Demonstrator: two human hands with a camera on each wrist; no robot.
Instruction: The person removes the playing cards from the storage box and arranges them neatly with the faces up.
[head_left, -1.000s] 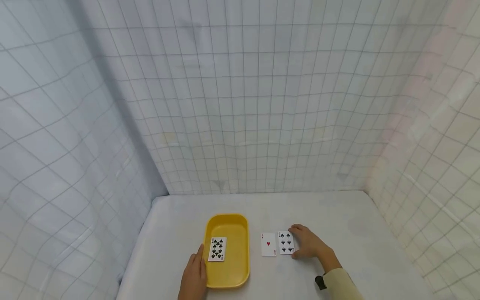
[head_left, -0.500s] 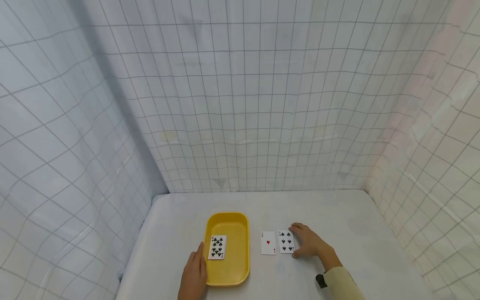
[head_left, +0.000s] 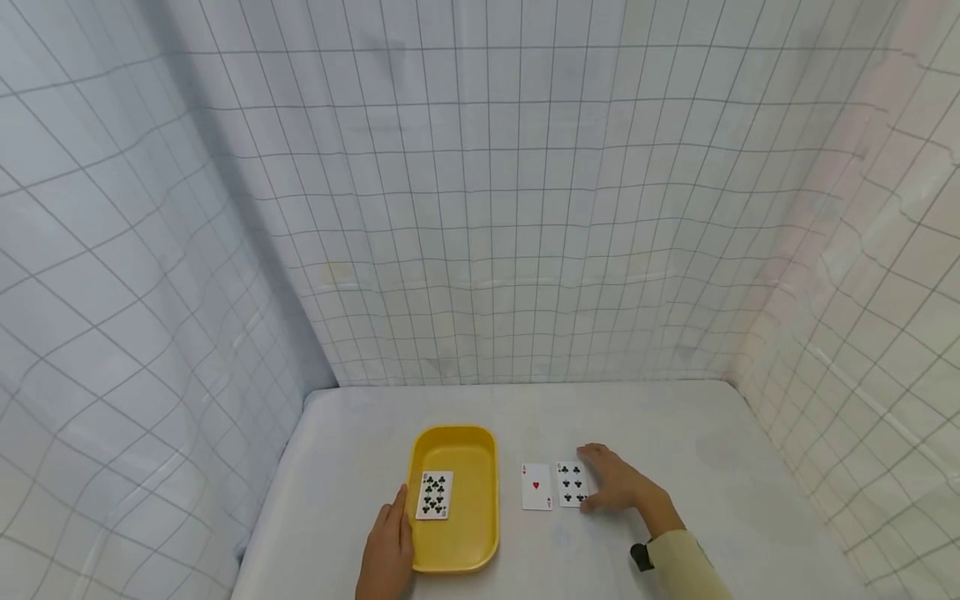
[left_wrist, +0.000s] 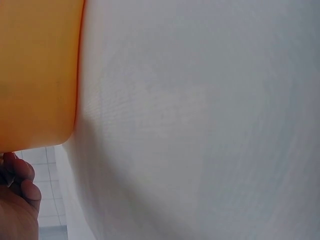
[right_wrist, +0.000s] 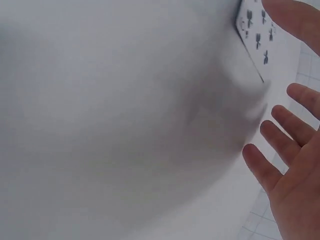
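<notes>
My left hand (head_left: 386,554) holds the left side of a yellow tray (head_left: 459,560). In the left wrist view its curled fingertips (left_wrist: 31,192) sit against the tray wall (left_wrist: 40,90). Inside the tray lies a face-up clubs playing card (head_left: 434,495), probably a ten. To the tray's right an ace of hearts (head_left: 536,487) lies on the white table. Beside it is a six of clubs (head_left: 572,483), its right edge under my right hand (head_left: 617,483). The right wrist view shows that hand with spread fingers and its thumb (right_wrist: 292,20) over the six; whether it touches cannot be told.
White cloth covers the table (head_left: 720,467). Grid-patterned white sheets (head_left: 480,208) rise behind it and along both sides. A dark band (head_left: 642,557) is on my right wrist, below a pale yellow sleeve (head_left: 682,567).
My right hand has shifted very slightly to the left over the six of clubs. The left hand, the tray and the cards look still.
</notes>
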